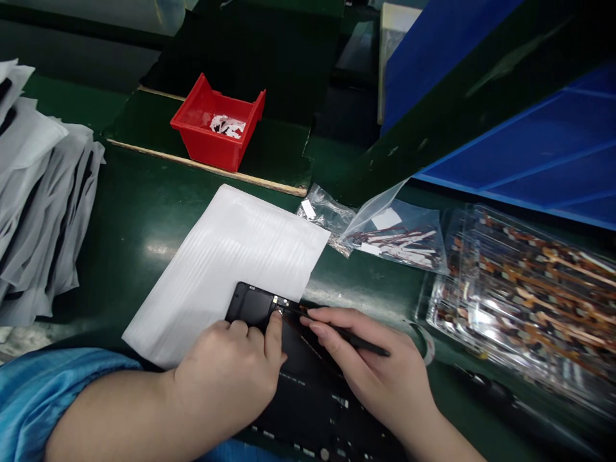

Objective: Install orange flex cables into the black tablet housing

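Note:
A black flat device panel (298,391) lies on the green bench at the bottom centre, its top corner resting on a white foam sheet (226,269). My left hand (235,375) is curled on the panel, thumb pressing near a small connector (279,301) at its upper edge. My right hand (380,366) pinches a thin black tool (356,340), whose tip points at that same connector.
A red bin (216,125) with white scraps sits at the back. Clear bags of flex parts (399,234) and a clear tray of orange flex cables (524,289) lie to the right, under blue bins (529,135). White sleeved panels (38,192) are stacked on the left.

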`<state>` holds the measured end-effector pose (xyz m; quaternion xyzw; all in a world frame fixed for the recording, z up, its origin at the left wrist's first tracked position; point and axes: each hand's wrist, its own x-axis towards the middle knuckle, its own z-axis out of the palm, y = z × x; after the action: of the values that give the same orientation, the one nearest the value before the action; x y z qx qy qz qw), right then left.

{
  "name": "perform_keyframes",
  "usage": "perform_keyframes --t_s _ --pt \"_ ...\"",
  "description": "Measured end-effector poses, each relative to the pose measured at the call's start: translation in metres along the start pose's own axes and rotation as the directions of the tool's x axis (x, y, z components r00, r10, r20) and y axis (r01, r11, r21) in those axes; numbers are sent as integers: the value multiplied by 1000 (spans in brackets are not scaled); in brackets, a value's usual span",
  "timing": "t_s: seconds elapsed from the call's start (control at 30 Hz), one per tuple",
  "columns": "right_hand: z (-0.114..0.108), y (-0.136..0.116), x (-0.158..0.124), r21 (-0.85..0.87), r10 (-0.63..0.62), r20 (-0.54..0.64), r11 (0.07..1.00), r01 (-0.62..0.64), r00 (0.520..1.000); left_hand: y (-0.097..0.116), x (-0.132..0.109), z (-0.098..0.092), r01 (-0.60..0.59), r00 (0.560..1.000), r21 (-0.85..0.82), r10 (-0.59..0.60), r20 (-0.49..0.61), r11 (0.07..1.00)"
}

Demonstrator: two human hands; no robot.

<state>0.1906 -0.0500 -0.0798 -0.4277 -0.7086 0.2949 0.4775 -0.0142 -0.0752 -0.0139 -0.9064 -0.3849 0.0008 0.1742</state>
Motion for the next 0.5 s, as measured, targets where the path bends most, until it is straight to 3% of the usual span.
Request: perform_keyframes --t_s 0.5 --pt "1 1 -1 -16 -33 -11 999 33 999 0 -2 1 -15 1000 -21 15 -5 1000"
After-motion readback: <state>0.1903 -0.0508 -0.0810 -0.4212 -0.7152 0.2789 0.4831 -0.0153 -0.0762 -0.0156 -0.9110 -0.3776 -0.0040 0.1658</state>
